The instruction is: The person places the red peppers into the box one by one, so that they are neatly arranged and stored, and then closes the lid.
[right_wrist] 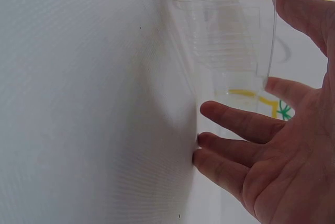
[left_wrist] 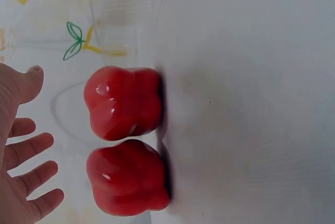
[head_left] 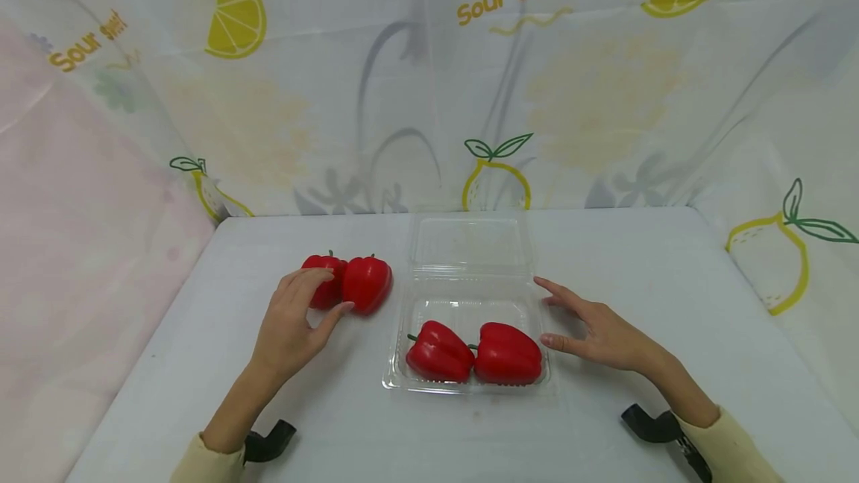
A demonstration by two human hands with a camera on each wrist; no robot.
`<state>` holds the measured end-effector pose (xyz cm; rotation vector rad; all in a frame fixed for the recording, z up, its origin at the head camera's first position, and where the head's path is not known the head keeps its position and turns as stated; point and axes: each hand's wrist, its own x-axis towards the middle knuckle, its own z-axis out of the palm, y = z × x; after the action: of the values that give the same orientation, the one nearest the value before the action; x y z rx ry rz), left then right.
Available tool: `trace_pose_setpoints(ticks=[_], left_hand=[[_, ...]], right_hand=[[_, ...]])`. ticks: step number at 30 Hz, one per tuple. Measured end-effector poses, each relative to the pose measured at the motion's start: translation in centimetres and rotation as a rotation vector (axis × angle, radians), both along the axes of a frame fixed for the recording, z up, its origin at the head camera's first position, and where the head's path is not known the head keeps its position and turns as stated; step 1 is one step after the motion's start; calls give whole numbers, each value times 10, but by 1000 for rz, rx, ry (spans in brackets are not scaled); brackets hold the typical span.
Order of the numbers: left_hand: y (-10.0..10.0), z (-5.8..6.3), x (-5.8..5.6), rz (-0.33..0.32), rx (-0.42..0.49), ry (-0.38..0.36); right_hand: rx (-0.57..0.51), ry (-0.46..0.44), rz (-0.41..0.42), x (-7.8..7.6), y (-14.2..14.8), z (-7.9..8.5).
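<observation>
Head view, left hand [head_left: 290,323]: it's hovering right by two loose red peppers [head_left: 367,284] on the white bench [head_left: 168,349], grip apart, thumb standing clear of the fingers.
Head view, right hand [head_left: 597,334]: it's hovering at your clear container [head_left: 470,311]'s right edge, grip apart too.
Head view, lid [head_left: 470,244]: it's lying folded back, and two boxed red peppers [head_left: 508,354] are sitting side by side at the container's near end.
Left wrist view, loose pair: they're sitting close together, your spread fingers showing beside them.
Right wrist view, container wall: your fingers are splaying near it; whether they're touching, you can't tell.
</observation>
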<state>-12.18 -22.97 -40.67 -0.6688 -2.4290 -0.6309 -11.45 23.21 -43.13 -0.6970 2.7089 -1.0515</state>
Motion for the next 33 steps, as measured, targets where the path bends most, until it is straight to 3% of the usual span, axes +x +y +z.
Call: trace_pose_setpoints(ticks=[5, 17, 25, 33], left_hand=[[-6, 1, -7, 3, 26, -13], [-22, -3, -19, 87, 128, -97], [-29, -9, -25, 135, 144, -161], [-36, -14, -28, 135, 141, -199]], right_hand=[[-3, -4, 1, 0, 1, 0], [-5, 0, 2, 1, 0, 1], [1, 2, -6, 1, 0, 0], [2, 6, -6, 1, -1, 0]])
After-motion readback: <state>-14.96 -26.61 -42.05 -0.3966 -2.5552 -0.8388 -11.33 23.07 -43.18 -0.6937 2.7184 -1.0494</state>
